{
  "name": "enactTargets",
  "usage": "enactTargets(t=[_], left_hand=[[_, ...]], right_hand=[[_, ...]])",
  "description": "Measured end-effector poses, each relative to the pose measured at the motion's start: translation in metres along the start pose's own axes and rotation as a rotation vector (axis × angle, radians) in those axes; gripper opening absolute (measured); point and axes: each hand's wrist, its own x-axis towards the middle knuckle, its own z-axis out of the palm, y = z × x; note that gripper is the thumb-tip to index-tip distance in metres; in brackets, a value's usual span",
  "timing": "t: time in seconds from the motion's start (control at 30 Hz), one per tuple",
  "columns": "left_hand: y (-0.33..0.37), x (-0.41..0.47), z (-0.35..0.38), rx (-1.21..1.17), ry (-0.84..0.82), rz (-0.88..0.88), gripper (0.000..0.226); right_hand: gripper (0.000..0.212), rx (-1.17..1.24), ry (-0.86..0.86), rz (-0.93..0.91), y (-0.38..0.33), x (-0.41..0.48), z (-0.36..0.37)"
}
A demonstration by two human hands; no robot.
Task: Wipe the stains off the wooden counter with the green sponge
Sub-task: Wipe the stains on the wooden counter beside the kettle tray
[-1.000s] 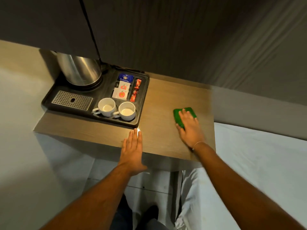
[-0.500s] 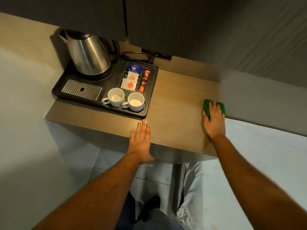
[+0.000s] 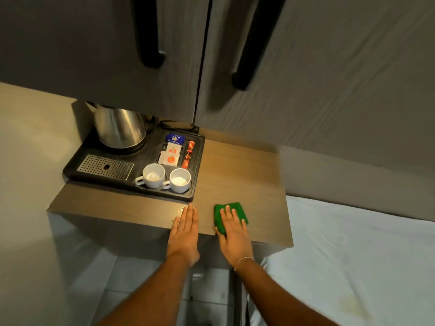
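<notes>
The green sponge (image 3: pixel 220 211) lies flat near the front edge of the wooden counter (image 3: pixel 242 175). My right hand (image 3: pixel 234 234) presses down on it, fingers spread over its top, covering its near half. My left hand (image 3: pixel 183 234) rests flat on the counter's front edge just left of the sponge, fingers together, holding nothing. I cannot make out stains on the wood.
A black tray (image 3: pixel 197 161) fills the counter's left half with a steel kettle (image 3: pixel 120 125), two white cups (image 3: pixel 154 176), sachets (image 3: pixel 171 152) and a drip grate (image 3: pixel 104 167). Dark cabinet doors (image 3: pixel 164 55) hang overhead. A white bed (image 3: pixel 357 260) adjoins the counter's right side.
My right hand has slid the sponge from the counter's right edge leftward and nearer, close beside my left hand. My left hand stayed put. The view tilted upward.
</notes>
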Motion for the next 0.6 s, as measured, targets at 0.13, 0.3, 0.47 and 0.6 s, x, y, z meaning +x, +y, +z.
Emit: enactTargets(t=[0.13, 0.3, 0.47, 0.6], left_hand=[[-0.011, -0.015, 0.002, 0.009, 0.06, -0.081, 0.127], [-0.036, -0.063, 0.006, -0.034, 0.242, -0.271, 0.117], [-0.089, -0.169, 0.023, -0.091, 0.264, -0.54, 0.115], [-0.109, -0.285, 0.053, -0.165, 0.248, -0.812, 0.111]], right_hand=[[0.061, 0.108, 0.006, -0.027, -0.008, -0.011, -0.005], [0.063, 0.35, -0.136, -0.225, -0.068, -0.027, 0.003], [0.063, 0.603, -0.367, -0.331, -0.157, -0.048, 0.031], [0.044, 0.702, -0.494, -0.441, -0.21, -0.104, 0.067]])
